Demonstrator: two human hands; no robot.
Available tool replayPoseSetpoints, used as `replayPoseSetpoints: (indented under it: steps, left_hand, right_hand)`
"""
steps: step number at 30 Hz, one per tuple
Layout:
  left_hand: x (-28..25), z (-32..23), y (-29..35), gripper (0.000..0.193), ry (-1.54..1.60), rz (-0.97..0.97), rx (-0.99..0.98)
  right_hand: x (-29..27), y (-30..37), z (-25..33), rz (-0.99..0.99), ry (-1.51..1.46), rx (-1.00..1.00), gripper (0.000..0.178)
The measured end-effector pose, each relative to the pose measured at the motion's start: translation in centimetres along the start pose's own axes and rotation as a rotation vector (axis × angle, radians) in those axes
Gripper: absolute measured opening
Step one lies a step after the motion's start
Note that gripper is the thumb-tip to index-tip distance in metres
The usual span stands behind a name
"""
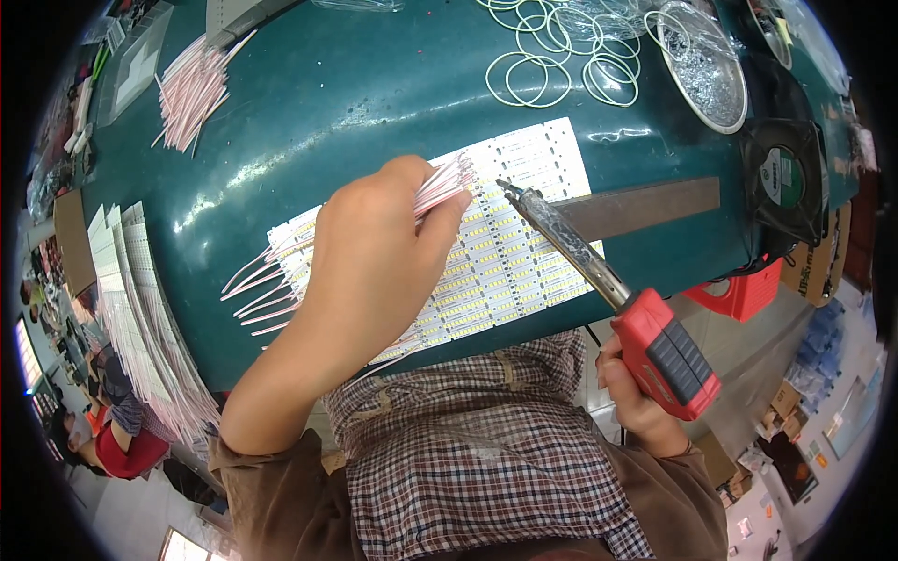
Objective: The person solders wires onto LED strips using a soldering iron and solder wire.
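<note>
My left hand (pixel 374 243) is closed round a bundle of thin pink and white wires (pixel 438 190), their bare ends fanned out above a white LED circuit board panel (pixel 510 271). The panel carries rows of small yellow LEDs. Several wires trail from its left edge. My right hand (pixel 641 402) is wrapped round the red and black handle of a soldering gun (pixel 659 351). Its dark tip points up and left, just right of the wire ends; I cannot tell whether it touches the panel. A flat metal bar (pixel 655 208) lies partly behind the gun's shaft and across the panel's right side.
A loose wire pile (pixel 192 92) lies at the far left of the green table (pixel 309 112). Wired board strips (pixel 145 309) hang over the left edge. Pale green rings (pixel 528 79), a metal bowl (pixel 725 103) and a black fan (pixel 786 178) stand at the far right.
</note>
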State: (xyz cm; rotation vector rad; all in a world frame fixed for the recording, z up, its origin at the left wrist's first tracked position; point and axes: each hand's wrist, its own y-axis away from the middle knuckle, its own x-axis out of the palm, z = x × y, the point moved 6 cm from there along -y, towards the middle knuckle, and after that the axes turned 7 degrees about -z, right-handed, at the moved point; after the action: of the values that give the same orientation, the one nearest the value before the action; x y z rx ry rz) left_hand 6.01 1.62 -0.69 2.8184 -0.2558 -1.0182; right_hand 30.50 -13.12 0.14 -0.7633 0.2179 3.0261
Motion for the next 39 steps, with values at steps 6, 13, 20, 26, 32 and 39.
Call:
replayPoseSetpoints:
  steps: [6, 13, 20, 26, 32, 39]
  left_hand:
    - [-0.1, -0.3, 0.0, 0.024, -0.043, -0.044, -0.005]
    - [0.2, 0.3, 0.3, 0.023, -0.024, -0.103, 0.023]
    - [0.2, -0.2, 0.3, 0.019, -0.054, -0.117, 0.057]
    - [0.1, -0.4, 0.4, 0.017, -0.066, -0.117, 0.082]
    - [0.1, -0.4, 0.3, 0.017, -0.078, -0.109, 0.090]
    - [0.3, 0.0, 0.3, 0.016, -0.024, -0.104, 0.072]
  right_hand:
    - [0.1, 0.3, -0.3, 0.027, 0.041, -0.008, 0.025]
    - [0.4, -0.2, 0.3, 0.053, 0.084, -0.094, 0.026]
    - [0.6, -0.7, 0.7, 0.077, 0.068, -0.132, 0.025]
    - [0.7, -1.2, 1.1, 0.082, 0.061, -0.133, 0.023]
    - [0.2, -0.4, 0.5, 0.060, 0.034, -0.096, 0.026]
    - [0.4, -0.4, 0.5, 0.065, 0.047, -0.140, 0.027]
